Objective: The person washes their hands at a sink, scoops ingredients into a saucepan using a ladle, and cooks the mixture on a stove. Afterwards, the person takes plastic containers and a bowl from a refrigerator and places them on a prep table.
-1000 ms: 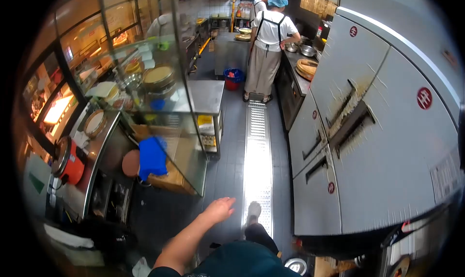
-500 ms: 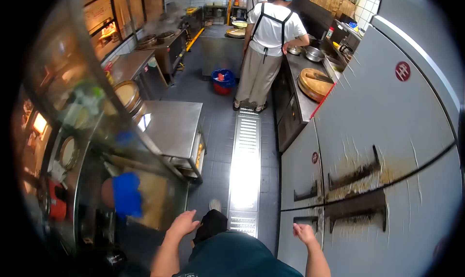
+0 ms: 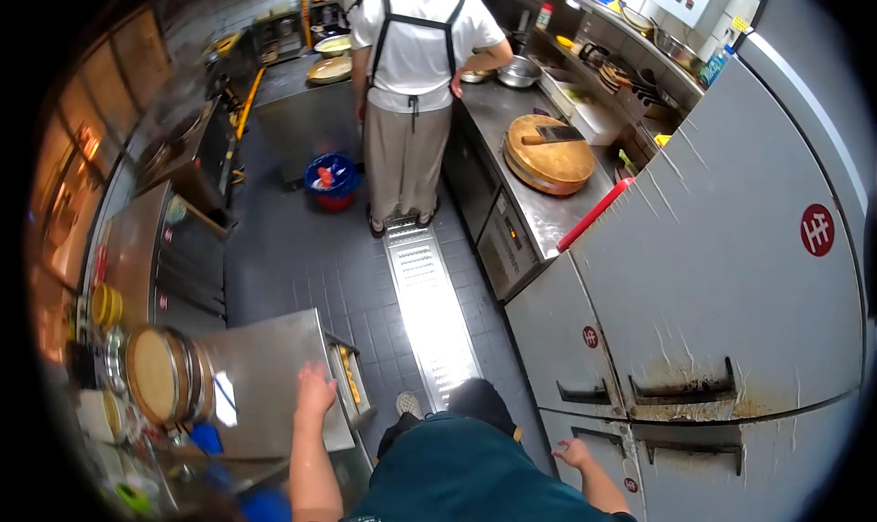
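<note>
My left hand (image 3: 315,390) is held out over the near edge of a steel table (image 3: 269,353). It is empty, its fingers loosely apart and a little blurred; whether it touches the steel I cannot tell. My right hand (image 3: 573,452) hangs beside the lower doors of a large grey refrigerator (image 3: 722,275). Its fingers are apart and hold nothing. Close to it is a dark door handle (image 3: 598,438), with no grip on it. On the left table stand round steamer baskets (image 3: 155,376).
A person in a white shirt (image 3: 416,56) stands ahead, facing away, beside a counter with a round chopping board (image 3: 548,157) and a cleaver (image 3: 553,135). A blue-lined red bucket (image 3: 332,182) stands on the floor. A metal drain grate (image 3: 425,294) runs down the aisle.
I have moved forward along the aisle, and the view has swung to the right. The person ahead, the steel table and the chopping board appear closer. My left hand has come up to the table.
</note>
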A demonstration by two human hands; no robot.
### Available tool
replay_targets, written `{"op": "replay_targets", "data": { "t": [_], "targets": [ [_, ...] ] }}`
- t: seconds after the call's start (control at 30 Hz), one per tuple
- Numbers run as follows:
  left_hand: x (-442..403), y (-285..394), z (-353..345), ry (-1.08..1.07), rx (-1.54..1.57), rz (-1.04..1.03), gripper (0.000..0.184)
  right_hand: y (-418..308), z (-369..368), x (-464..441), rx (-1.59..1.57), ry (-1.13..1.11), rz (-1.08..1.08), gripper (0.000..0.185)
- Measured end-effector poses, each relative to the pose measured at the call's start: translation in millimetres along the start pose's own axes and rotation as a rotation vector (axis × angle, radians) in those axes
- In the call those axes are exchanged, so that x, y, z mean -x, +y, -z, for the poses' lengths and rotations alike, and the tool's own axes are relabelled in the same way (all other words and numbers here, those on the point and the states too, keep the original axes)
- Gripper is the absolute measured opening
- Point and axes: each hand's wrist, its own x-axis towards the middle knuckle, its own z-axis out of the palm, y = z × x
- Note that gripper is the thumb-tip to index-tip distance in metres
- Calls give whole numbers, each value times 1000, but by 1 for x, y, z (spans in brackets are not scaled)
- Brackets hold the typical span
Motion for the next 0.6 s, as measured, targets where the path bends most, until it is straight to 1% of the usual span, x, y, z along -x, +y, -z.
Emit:
{"op": "replay_targets", "data": {
  "t": [0.03, 0.13, 0.2, 0.27, 0.37, 0.4, 0.47, 0.53, 0.57, 0.6],
  "targets": [
    [-25, 0, 10, 24, 17, 10, 62, -11, 4, -13, -9, -20, -45, 57],
    [-88, -10, 21, 16, -29, 100, 59, -46, 26, -63, -124, -91, -60, 54],
    [-115, -19, 19, -17, -49, 221, 57, -69, 40, -108, -74, -47, 53, 53],
    [-140, -40, 1, -208, -31, 309, 64, -93, 59, -160, -51, -15, 134, 53],
    [-146, -41, -23, -215, -20, 439, 93, -126, 93, -247, 0, -62, 220, 57],
    [-146, -40, -28, -229, -15, 491, 103, -139, 110, -272, 0, -79, 222, 56],
    [-146, -31, -36, -256, -35, 546, 112, -172, 163, -316, 9, -129, 224, 54],
    [-147, -18, -33, -275, -9, 619, 112, -192, 201, -360, 3, -52, 299, 47],
    [-156, -13, -29, -281, 1, 648, 113, -202, 223, -382, -2, 16, 360, 40],
    [-164, -12, -26, -272, -11, 711, 104, -213, 243, -398, -11, 84, 418, 33]
  ]
}}
